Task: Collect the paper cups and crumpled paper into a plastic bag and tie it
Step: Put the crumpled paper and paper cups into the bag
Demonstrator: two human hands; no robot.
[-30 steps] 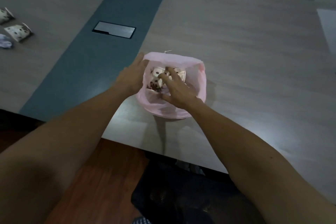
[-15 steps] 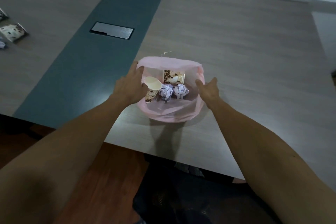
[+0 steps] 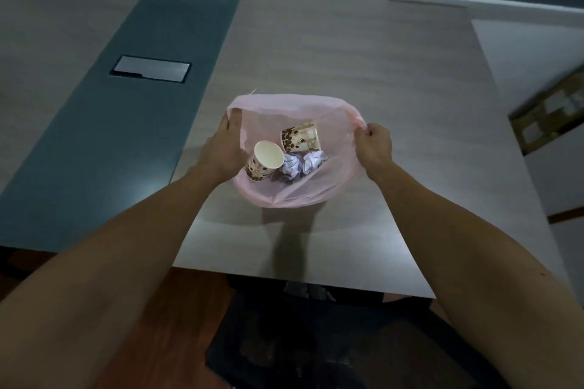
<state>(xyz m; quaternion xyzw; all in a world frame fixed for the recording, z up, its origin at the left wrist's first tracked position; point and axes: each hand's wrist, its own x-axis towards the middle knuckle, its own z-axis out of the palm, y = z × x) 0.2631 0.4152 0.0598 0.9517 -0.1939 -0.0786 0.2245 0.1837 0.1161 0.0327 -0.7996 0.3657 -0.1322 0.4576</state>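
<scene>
The left hand (image 3: 221, 151) keeps its grip on the left rim of the thin pink plastic bag (image 3: 316, 193) standing on the grey wood-grain table (image 3: 363, 66). Two dotted paper cups (image 3: 265, 161) and crumpled white paper balls (image 3: 303, 163) lie inside. The right hand (image 3: 374, 144), a moment ago inside the bag, now pinches the right rim, so tying likely comes next.

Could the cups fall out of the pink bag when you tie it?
Maybe. The bag is stretched wide open between the left hand and the right hand, and it sits near the table edge, so a hard pull might drag it off. One cup leans by the left rim and could tip out. The right hand only pinches thin plastic, which might slip.
</scene>
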